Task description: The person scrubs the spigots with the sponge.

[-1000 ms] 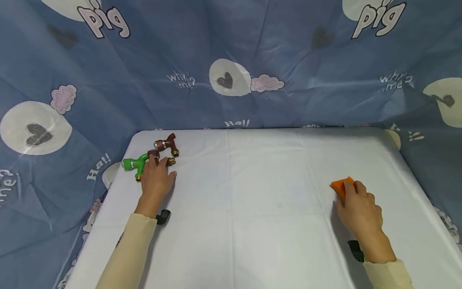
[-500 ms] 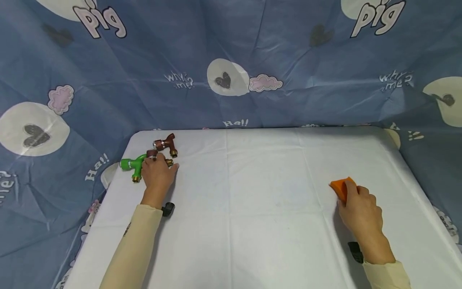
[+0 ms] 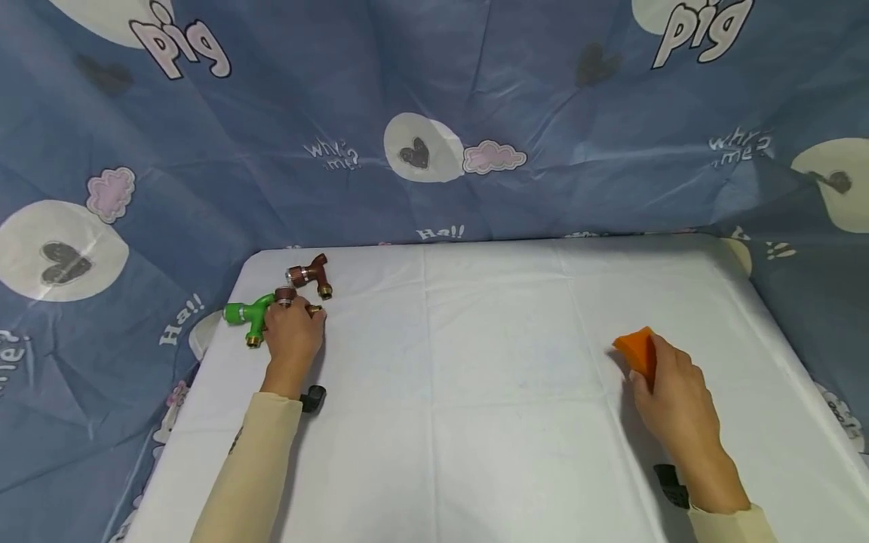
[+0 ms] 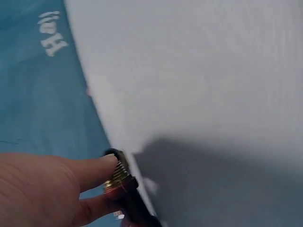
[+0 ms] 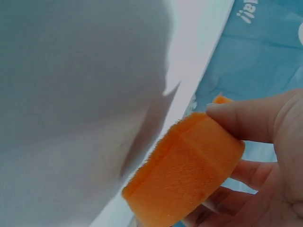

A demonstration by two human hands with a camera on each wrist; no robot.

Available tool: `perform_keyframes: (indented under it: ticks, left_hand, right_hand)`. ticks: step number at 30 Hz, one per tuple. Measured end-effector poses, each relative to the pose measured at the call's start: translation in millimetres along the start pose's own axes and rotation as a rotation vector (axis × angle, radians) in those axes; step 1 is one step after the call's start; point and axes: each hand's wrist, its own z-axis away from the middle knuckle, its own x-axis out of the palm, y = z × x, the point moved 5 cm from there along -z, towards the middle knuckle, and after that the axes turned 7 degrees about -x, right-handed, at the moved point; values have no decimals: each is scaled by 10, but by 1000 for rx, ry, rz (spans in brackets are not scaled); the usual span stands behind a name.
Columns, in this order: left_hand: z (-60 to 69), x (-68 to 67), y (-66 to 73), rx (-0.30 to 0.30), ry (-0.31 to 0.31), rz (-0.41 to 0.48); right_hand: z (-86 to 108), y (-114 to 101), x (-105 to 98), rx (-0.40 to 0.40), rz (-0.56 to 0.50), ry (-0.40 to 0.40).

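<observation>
At the table's far left corner my left hand (image 3: 293, 337) grips a brown garden tap (image 3: 285, 294), which it partly covers. In the left wrist view the thumb presses against the tap's brass threaded end (image 4: 118, 177). A green tap (image 3: 254, 313) lies just left of that hand, and another brown tap (image 3: 312, 275) lies just beyond it. Over on the right side, my right hand (image 3: 679, 407) pinches a folded orange cloth (image 3: 637, 351) between thumb and fingers. Seen from the right wrist, the cloth (image 5: 184, 170) has a fuzzy edge and is held above the white surface.
A white-covered table (image 3: 475, 362) spans the space between the hands. Behind and at both sides hangs a blue printed sheet (image 3: 271, 188), meeting the table's far edge. A small black wrist device (image 3: 313, 399) sits at the left wrist, and another black device (image 3: 670, 485) at the right.
The right hand has lifted the orange cloth slightly, with its shadow now showing beneath. The left hand's fingers have closed further round the brown tap. The head view has shifted a little.
</observation>
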Motion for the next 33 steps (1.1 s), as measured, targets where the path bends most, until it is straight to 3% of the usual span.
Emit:
perform_keyframes:
  ticks: [7,12,17,20,22,27,33]
  left_hand:
    - [318,-180,-13,31,-91,193]
    - [564,-344,-12,58,-229,402]
    - [800,-392,143,96,-465,799]
    - [979,-342,333,128,-623,1027]
    - [1117,-291,484,164,-715,1117]
    - [1430,-130,802,229,-878,1201]
    - [1619,-37,924,270,-992,1240]
  right_hand:
    - [-30,-251,45,-135,-72,77]
    - [-69,-542,79,-334,-128,158]
    - [-108,-961,98,-536,-182,183]
    - [-118,-1271,136,-650,-230,168]
    - [-120,-1499,179,-712,-264,144]
    - [-128,-2015,319,-826,-307,134]
    - [-69,-2251,486,-896,-291,162]
